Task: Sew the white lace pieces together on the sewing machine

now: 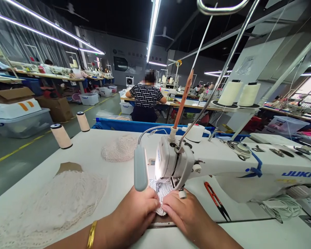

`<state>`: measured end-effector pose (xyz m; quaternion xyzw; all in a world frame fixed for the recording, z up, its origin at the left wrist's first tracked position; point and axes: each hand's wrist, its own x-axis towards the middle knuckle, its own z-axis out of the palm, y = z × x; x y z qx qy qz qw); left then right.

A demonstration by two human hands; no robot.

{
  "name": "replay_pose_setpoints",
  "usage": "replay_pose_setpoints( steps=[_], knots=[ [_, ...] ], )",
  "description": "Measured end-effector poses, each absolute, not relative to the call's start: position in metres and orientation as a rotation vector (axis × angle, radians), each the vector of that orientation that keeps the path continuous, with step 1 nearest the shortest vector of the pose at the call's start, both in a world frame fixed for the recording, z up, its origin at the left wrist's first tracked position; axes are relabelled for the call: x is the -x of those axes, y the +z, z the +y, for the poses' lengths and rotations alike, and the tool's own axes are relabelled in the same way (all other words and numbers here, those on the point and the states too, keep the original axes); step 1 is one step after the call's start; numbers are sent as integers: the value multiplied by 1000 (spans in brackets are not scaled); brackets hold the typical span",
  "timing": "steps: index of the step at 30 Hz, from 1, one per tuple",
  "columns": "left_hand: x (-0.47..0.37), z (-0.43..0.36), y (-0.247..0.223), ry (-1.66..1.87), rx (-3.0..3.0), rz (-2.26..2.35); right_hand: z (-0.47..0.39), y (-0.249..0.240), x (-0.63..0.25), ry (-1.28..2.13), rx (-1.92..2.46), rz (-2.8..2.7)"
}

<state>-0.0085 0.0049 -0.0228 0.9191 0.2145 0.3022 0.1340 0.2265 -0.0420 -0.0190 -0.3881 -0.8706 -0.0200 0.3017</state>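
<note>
A small piece of white lace fabric point(160, 209) lies under the needle area of a white sewing machine point(168, 157). My left hand point(136, 211), with a gold bangle at its wrist, pinches the left edge of the lace. On the other side, my right hand point(182, 211) grips the lace's right edge with its fingers pressed together, just below the machine head. A grey lamp point(141, 167) hangs over the left fingers and lights the spot. The needle tip is hidden behind the machine parts.
Lace pieces point(64, 200) lie at the left, another point(119, 148) behind. Thread cones point(60, 136) stand at the table's left edge. Red-handled snips point(217, 200) rest right of my right hand. A person point(145, 98) sits ahead, beyond a blue cloth point(134, 125).
</note>
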Motion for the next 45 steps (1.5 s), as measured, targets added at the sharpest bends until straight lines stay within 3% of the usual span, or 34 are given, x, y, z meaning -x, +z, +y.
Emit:
replay_pose_setpoints(
  steps=[7,15,23,29,45],
  knots=[
    [5,23,-12,522,-1995,957,-50,-22,-215,148,1279,-2233],
    [6,32,-10,456,-1906,981,-42,-19,-203,418,1303,-1922],
    [10,27,-3,455,-2016,854,-42,-15,-209,343,1205,-2035],
    [24,-3,1,664,-2596,596,-55,-14,-224,158,932,-2438],
    [19,-5,2,750,-2843,634,-49,-23,-227,101,1081,-2461]
  ],
)
